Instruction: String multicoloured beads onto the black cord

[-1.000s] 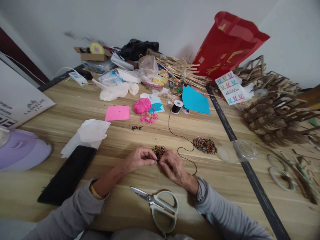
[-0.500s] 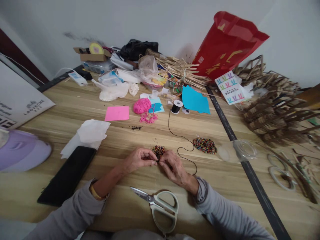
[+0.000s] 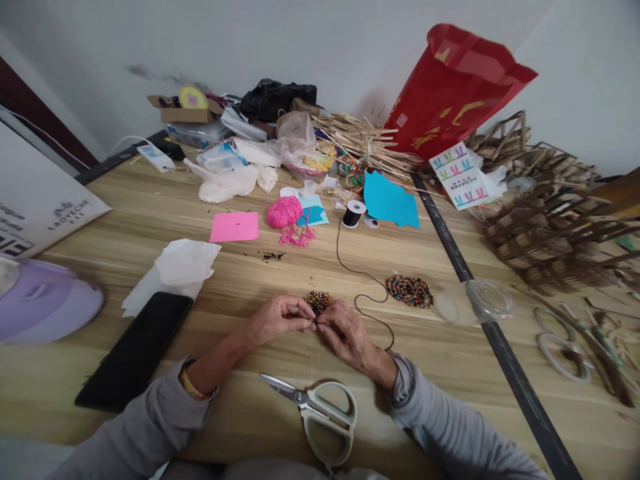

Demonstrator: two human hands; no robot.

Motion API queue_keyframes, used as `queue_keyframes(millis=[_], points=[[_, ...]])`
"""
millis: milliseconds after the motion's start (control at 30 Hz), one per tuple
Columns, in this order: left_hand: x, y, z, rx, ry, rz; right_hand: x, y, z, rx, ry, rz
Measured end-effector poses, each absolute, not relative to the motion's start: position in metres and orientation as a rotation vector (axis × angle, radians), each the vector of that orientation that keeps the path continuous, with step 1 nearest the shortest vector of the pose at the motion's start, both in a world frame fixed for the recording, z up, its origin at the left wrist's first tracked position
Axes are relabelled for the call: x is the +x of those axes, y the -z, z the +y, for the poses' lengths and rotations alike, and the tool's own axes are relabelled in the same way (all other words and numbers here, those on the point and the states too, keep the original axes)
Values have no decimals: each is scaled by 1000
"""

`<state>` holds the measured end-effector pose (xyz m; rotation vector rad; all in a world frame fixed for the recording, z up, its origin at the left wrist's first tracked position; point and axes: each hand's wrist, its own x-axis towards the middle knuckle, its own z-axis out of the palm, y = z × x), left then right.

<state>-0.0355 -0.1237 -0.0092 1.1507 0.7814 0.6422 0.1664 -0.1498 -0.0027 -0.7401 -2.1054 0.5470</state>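
- The table [image 3: 235, 427] lies under everything; all places here are taken from the pile [image 3: 317, 301], the small heap of mixed beads just past my fingertips.
- The scissors [image 3: 320, 413] rest on my side of the pile, blade tip pointing left, the loops toward the right, with neither hand on them.
- My right hand [image 3: 350, 337] comes to the pile from its near right, thumb pinched against curled fingers, covering that edge of it.
- My left hand [image 3: 277, 318] comes from the near left, thumb and forefinger drawn together at the tips.
- The strands [image 3: 410, 292], a flattened coil of beads, lie well to the right of the pile, nearer my right hand than my left.
- The spool [image 3: 351, 217] stands upright beyond the pile and a little right.
- The cord [image 3: 371, 275] winds from the spool toward me, passing right of the pile and reaching my right wrist; I can't tell whether it runs on beneath.
- A dark bit [image 3: 316, 322] sits at the pile's near edge, where both pinches nearly meet; both seem to grip it. Its long axis looks crosswise, but it is too small to be sure, and my fingers hide the rest.
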Motion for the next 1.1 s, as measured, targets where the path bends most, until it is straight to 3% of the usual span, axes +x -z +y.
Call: queue_keyframes(millis=[1100], points=[[-35,4,-124,1123,-630,788,167,-2,-151,-755,-602,-2126]])
